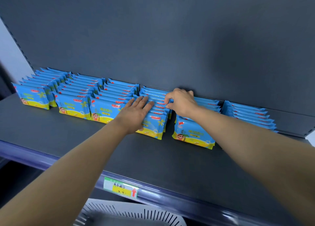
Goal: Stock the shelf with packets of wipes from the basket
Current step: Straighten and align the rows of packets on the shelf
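Note:
Several rows of blue and yellow wipes packets stand upright on the dark grey shelf [85, 140], running from front to back. My left hand [136, 111] lies flat with straight fingers on the tops of the packets in the fourth row [153, 125]. My right hand [180, 101] reaches over the fifth row [192, 135] and pinches the top edge of a packet [154, 99] near the back of the fourth row. A grey slotted basket [129, 215] shows below the shelf's front edge; its contents are out of view.
The shelf's back panel [170, 46] rises right behind the rows. A sixth row of packets [250, 116] stands at the far right. A green and yellow price tag [121, 188] sits on the shelf's front rail. Bare shelf surface lies in front of the rows.

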`<state>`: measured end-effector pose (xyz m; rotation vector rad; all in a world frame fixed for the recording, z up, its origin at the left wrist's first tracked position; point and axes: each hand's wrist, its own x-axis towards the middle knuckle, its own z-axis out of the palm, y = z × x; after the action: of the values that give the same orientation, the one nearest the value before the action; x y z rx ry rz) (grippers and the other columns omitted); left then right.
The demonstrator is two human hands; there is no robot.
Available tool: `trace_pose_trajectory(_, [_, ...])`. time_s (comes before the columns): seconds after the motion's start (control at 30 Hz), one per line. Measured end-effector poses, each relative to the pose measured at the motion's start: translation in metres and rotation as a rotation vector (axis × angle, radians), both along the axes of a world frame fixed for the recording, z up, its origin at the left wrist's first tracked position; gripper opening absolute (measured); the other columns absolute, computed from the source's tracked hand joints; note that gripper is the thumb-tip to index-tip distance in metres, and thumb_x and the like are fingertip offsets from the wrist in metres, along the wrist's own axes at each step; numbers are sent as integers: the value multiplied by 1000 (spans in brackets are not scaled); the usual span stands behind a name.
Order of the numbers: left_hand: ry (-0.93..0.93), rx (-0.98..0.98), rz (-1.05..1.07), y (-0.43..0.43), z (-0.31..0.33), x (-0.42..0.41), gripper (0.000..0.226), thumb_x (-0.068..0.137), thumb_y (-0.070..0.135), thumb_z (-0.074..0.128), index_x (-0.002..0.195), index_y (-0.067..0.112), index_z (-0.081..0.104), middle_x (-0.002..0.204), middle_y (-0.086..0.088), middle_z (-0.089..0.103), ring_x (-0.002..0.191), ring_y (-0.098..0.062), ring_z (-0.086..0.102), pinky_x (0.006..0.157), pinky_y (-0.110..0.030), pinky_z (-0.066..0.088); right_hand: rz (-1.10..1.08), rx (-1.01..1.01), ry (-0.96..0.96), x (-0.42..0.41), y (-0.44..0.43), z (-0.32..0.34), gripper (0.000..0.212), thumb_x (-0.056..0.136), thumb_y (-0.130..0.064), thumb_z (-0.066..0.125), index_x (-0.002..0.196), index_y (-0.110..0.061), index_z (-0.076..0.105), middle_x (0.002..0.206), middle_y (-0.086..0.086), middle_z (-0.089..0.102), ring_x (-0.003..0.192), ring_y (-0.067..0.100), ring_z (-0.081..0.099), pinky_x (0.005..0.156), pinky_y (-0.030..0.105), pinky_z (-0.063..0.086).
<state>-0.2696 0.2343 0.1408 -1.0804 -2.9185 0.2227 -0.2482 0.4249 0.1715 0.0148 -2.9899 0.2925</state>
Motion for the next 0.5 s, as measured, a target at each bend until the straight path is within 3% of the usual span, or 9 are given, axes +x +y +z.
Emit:
trace_pose_trajectory(0.2, [-15,10,10,0,2,-2,99,81,29,68,148,16,-5,157,-6,-8,145,-23,-6,118,-40,-2,5,71,-68,-3,-2,5,18,88,-1,56,84,-18,62,99,3,57,95,23,55,94,40,35])
trace_pose_trajectory(0.33, [-40,17,40,-1,3,-3,101,79,31,70,148,19,-3,157,-9,-8,145,-29,-6,118,-42,0,0,59,-90,-4,0,5,19,87,2,50,91,-10,64,106,7,60,97,27,56,95,41,36])
trace_pose_trajectory(0.5, [-41,9,47,2,3,-4,104,78,31,71,148,20,-5,157,-11,-6,144,-32,-4,117,-42,2,-24,-9,-77,-5,5,7,33,86,6,44,102,-18,60,110,2,60,104,25,52,92,34,31])
